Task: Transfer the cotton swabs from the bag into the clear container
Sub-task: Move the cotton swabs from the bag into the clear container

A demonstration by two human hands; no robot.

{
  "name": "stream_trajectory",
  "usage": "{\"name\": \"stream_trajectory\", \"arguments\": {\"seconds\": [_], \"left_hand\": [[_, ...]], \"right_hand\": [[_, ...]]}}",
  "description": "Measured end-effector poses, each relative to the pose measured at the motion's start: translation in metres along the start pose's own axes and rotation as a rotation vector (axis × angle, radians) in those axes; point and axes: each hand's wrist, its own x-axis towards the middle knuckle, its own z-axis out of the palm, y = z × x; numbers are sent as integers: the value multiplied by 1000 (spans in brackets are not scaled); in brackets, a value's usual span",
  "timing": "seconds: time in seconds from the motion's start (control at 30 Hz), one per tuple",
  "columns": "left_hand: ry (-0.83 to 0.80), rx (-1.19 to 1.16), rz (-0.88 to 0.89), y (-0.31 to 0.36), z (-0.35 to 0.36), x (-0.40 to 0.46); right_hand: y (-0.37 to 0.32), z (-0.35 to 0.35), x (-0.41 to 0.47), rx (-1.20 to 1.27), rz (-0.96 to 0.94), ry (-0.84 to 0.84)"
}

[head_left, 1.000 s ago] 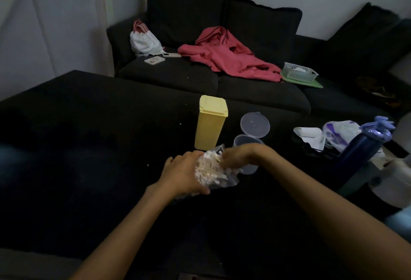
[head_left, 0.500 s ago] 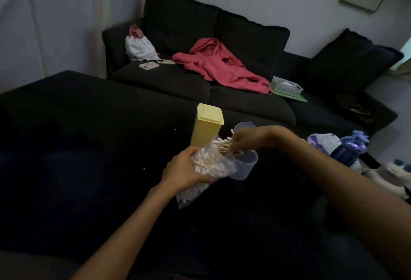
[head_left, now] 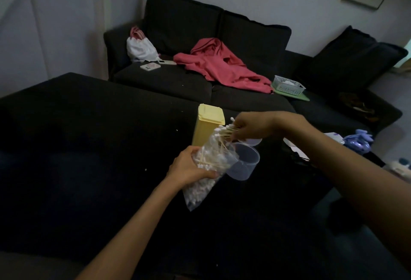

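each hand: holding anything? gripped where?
Left hand grips the plastic bag of cotton swabs around its middle. Right hand pinches a bundle of cotton swabs by one end, partly drawn from the bag's mouth above the clear container.

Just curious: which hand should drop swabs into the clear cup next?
Probably the right hand: it already pinches a bunch of swabs just above the cup. The left hand grips the bag.

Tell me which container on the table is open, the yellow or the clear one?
The clear container, tilted beside the bag, is open; the yellow container stands upright with its lid on.
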Motion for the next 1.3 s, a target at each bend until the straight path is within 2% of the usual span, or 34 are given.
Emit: {"name": "stream_trajectory", "arguments": {"seconds": [0.1,0.2,0.3,0.43,0.57,0.67,0.8,0.97,1.13,1.3], "left_hand": [[-79,38,-14,3,-5,-4],[-250,77,-18,9,-11,-9],[-322,-2,-31,15,-14,-12],[-141,-164,-10,8,-2,-4],[15,-88,-29,5,11,4],[61,-102,-77,7,17,5],[156,50,-108,7,24,6],[129,67,-99,6,20,10],[102,72,-78,5,9,12],[247,258,-76,5,-10,7]], "right_hand": [[-5,7,6,-25,-25,-56],[-7,21,15,23,-36,-74],[-3,26,20,70,-32,-79],[-1,27,21,109,-52,-88],[-2,34,28,125,-92,-89],[-1,36,29,152,-100,-71],[3,36,30,139,-104,-82],[20,35,23,156,-44,-79],[40,42,12,295,-34,-18],[61,69,8,715,-93,22]]}}
